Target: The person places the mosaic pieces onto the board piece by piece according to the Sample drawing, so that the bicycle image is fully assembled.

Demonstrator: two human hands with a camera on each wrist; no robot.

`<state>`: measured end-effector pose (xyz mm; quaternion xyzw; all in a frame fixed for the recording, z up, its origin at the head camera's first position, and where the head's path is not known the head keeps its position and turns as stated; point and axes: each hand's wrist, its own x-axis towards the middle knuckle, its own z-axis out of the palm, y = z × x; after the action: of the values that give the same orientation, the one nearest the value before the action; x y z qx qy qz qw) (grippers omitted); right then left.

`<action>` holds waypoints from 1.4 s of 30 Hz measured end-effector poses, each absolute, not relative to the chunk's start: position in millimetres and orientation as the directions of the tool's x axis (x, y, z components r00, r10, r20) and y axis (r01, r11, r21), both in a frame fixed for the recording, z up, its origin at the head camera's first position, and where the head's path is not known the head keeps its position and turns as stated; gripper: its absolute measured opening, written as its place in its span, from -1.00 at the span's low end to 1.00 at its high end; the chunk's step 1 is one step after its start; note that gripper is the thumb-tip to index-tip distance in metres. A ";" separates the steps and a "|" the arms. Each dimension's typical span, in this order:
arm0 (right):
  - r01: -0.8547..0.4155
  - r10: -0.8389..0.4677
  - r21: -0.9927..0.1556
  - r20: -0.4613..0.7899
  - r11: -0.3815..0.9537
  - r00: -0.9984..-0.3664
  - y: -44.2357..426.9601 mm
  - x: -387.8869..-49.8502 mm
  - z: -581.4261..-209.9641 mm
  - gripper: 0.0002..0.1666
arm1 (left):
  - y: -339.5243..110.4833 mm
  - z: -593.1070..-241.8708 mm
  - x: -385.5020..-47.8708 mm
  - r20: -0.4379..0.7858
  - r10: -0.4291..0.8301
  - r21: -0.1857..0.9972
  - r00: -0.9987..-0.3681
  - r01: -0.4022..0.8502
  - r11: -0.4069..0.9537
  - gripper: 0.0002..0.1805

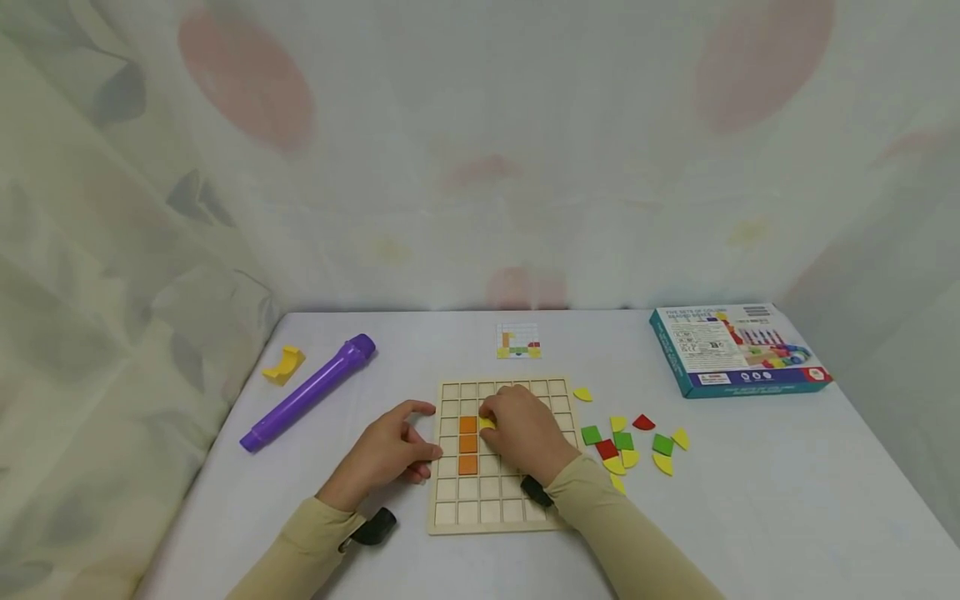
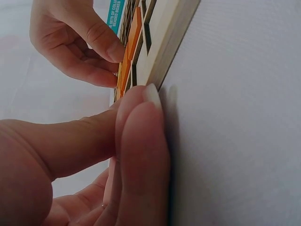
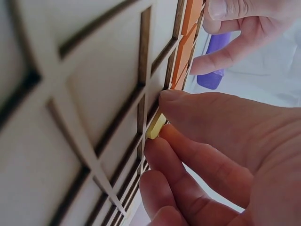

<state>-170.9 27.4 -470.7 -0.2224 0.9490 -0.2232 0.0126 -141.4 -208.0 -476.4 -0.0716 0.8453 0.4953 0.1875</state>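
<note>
The right hand (image 1: 525,427) pinches a yellow tile (image 1: 487,422) just right of the farthest orange square (image 1: 468,425); aligning its edges with the cell should seat it. The left hand (image 1: 386,452), fingers loosely spread, should steady the wooden grid board's (image 1: 491,529) left edge.

Yellow piece (image 1: 486,422) at gridded board (image 1: 489,488), beside farthest of 3 orange squares (image 1: 468,444).

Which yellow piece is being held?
The yellow piece in the right hand, beside the top orange square. The other yellow pieces lie off the board.
</note>
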 end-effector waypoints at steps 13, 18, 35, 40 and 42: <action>-0.412 -0.426 -0.443 0.073 0.797 -0.902 33.3 -169.7 -471.9 -0.83 | -203.9 -477.1 -143.1 -0.387 0.077 0.820 -0.919 -0.305 0.483 -0.25; -0.381 -0.403 -0.461 0.055 0.802 -0.914 41.2 -168.1 -466.7 -0.82 | -204.9 -477.5 -144.0 -0.389 0.079 0.819 -0.918 -0.305 0.486 -0.24; -0.228 -0.275 -0.457 -0.039 0.860 -0.961 144.8 -132.5 -460.4 -0.79 | -209.4 -476.3 -142.3 -0.398 0.064 0.812 -0.915 -0.319 0.488 -0.23; -0.186 -0.253 -0.401 -0.121 0.897 -0.960 166.7 -110.2 -454.0 -0.72 | -209.0 -476.2 -142.2 -0.399 0.062 0.810 -0.915 -0.320 0.491 -0.22; -0.175 -0.244 -0.384 -0.140 0.907 -0.960 172.6 -100.4 -452.5 -0.71 | -208.6 -476.2 -142.5 -0.398 0.065 0.810 -0.915 -0.317 0.493 -0.21</action>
<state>-100.4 172.6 -452.5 -0.1078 0.9720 -0.1873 0.0927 -142.5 -208.6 -476.2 -0.0748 0.8424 0.4978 0.1922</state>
